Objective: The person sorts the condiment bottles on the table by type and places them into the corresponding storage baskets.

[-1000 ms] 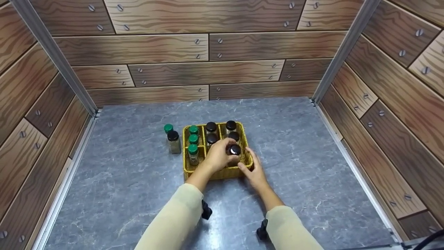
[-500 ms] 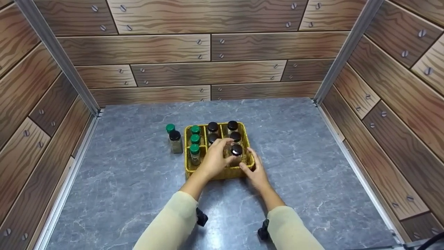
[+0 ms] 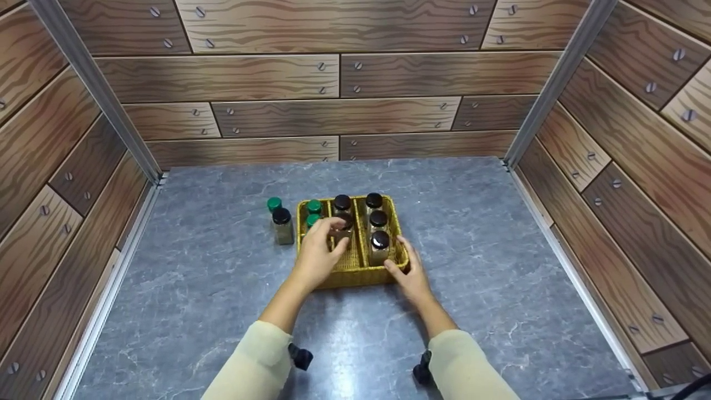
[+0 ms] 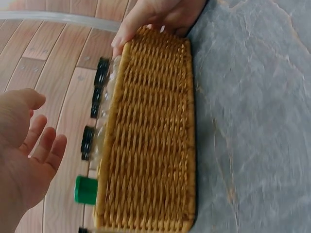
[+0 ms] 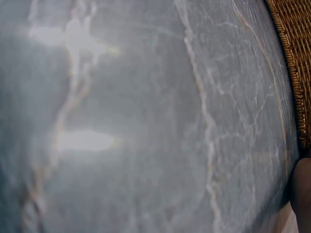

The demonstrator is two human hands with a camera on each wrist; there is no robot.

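Two hands meet at the basket [image 3: 355, 265], mid-frame on the worktop [image 3: 222, 300]: left hand [image 3: 315, 256], grip spread, hovers over its jars [image 3: 379, 240]; right hand [image 3: 409, 276] holds the near-right corner.

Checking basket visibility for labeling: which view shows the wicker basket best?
Head view: the whole wicker basket shows from above, with its compartments, the jars and both hands at it. Left wrist view shows only its woven side wall close up. Right wrist view catches just a sliver of rim at the frame edge.
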